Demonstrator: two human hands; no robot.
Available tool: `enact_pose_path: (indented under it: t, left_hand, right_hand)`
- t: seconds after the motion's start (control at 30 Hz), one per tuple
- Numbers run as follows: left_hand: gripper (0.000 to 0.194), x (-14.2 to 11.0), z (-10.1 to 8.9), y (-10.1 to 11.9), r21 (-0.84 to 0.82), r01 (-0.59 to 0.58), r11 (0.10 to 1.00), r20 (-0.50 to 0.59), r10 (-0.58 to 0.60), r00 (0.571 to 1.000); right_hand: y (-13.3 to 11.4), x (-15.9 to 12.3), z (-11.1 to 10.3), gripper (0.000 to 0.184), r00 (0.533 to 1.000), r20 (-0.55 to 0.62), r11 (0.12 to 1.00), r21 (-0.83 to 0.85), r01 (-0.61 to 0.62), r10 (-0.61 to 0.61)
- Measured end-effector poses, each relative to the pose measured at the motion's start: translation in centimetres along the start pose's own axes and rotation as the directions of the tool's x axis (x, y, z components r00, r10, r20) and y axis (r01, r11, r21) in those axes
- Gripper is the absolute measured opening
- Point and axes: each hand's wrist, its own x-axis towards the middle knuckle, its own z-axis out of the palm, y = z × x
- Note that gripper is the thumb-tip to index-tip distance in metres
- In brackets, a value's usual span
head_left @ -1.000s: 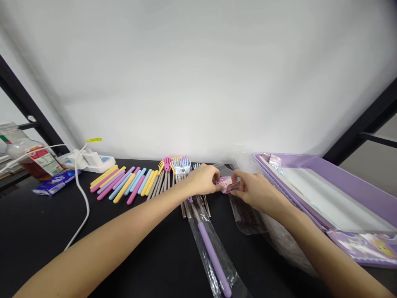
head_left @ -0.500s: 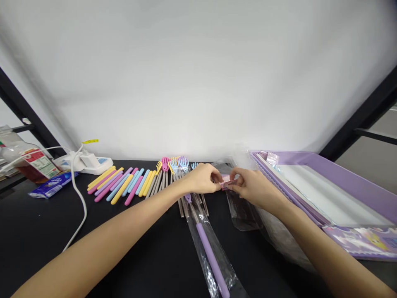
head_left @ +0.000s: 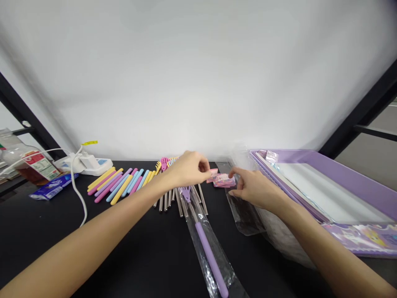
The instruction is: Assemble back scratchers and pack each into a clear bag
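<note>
My left hand (head_left: 192, 167) pinches a small pink printed card (head_left: 212, 175) between thumb and fingers. Just right of it lies a little stack of pink cards (head_left: 224, 180). My right hand (head_left: 250, 184) is beside the stack with thumb and forefinger apart and nothing between them. Below the hands, a purple back scratcher (head_left: 211, 256) with a metal shaft lies inside a clear plastic sleeve (head_left: 203, 271). Several more back scratchers (head_left: 164, 164) lie behind my left hand, partly hidden by it. Clear plastic bags (head_left: 245, 217) lie under my right hand.
A purple tray (head_left: 291, 155) with flat sheets stands at the right. To the left are a row of coloured handles (head_left: 120, 184), a white power strip (head_left: 99, 165) with a cable, a blue packet (head_left: 54, 186) and a bottle (head_left: 31, 163). A white wall (head_left: 198, 82) rises behind.
My left hand has moved slightly left and up, drawing one pink card away from the stack. My right thumb and forefinger have let go of the cards and spread apart.
</note>
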Motion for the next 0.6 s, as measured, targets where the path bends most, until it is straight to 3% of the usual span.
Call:
enact_pose_path:
  t: [0.1, 0.23, 0.3, 0.4, 0.6]
  left_hand:
    - [0.013, -1.3, -2.3, -0.5, -0.016, -0.007, 1.0, -0.018, 0.007, 1.0]
    - [0.016, -3.7, -3.7, -1.5, -0.063, -0.012, 0.998, -0.015, 0.011, 1.0]
    - [0.018, -4.8, -3.8, -1.8, -0.079, -0.014, 0.997, -0.05, 0.01, 0.999]
    - [0.021, -5.9, -3.9, -2.5, -0.108, -0.026, 0.994, -0.109, 0.015, 0.994]
    - [0.019, -5.7, -4.5, -6.3, -0.066, -0.004, 0.998, -0.131, -0.005, 0.991]
  right_hand:
    - [-0.4, -0.2, -0.3, 0.027, 0.999, -0.049, 0.999, 0.029, 0.022, -0.021]
    - [-3.2, -0.8, -1.4, 0.046, 0.956, -0.209, 0.938, 0.238, 0.253, -0.205]
    - [-5.2, -0.8, -1.8, 0.048, 0.938, -0.177, 0.88, 0.328, 0.343, -0.299]
    - [-8.0, 0.4, -2.2, 0.03, 0.931, -0.093, 0.853, 0.377, 0.361, -0.353]
    - [-9.9, 4.9, -2.7, 0.017, 0.92, 0.031, 0.909, 0.17, 0.38, -0.391]
